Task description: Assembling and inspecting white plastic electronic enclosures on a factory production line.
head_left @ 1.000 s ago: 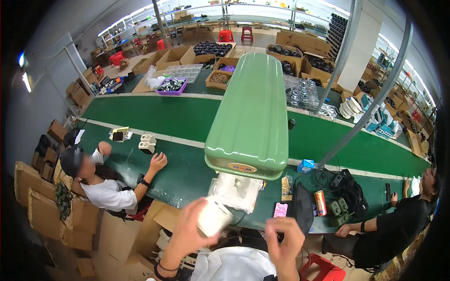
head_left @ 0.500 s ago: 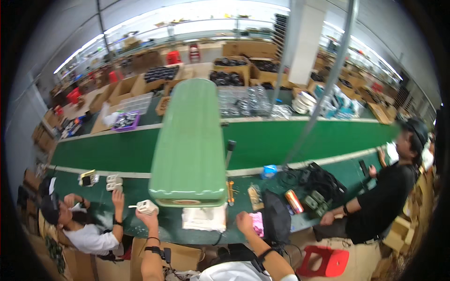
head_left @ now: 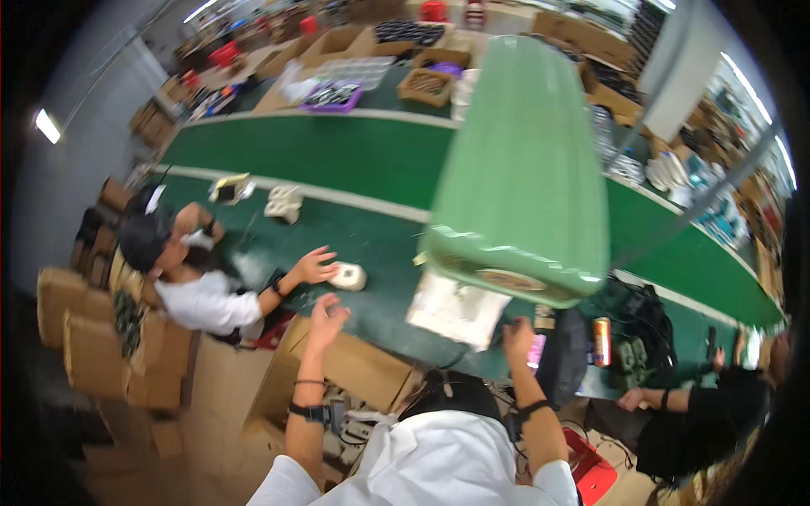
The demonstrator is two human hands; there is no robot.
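My left hand is over the near edge of the green table, blurred, its fingers loosely bent and apart with nothing in them. Just beyond it lies a cream-coloured plastic part shaped like a small housing. A co-worker's hand reaches in at the left side of this part. Beside a flat pink object, my right hand is closed; whatever is inside the fingers is hidden. A white sheet or pad lies on the table between my hands.
A large pale-green ribbed hood hangs over the table. Another cream part sits farther left. At right are a dark bag, an orange can and a second co-worker's arm. Below stands an open cardboard box.
My left hand has let go of the cream part, which now rests on the table. The left co-worker's hand has moved towards it. The whole view has swung left and down.
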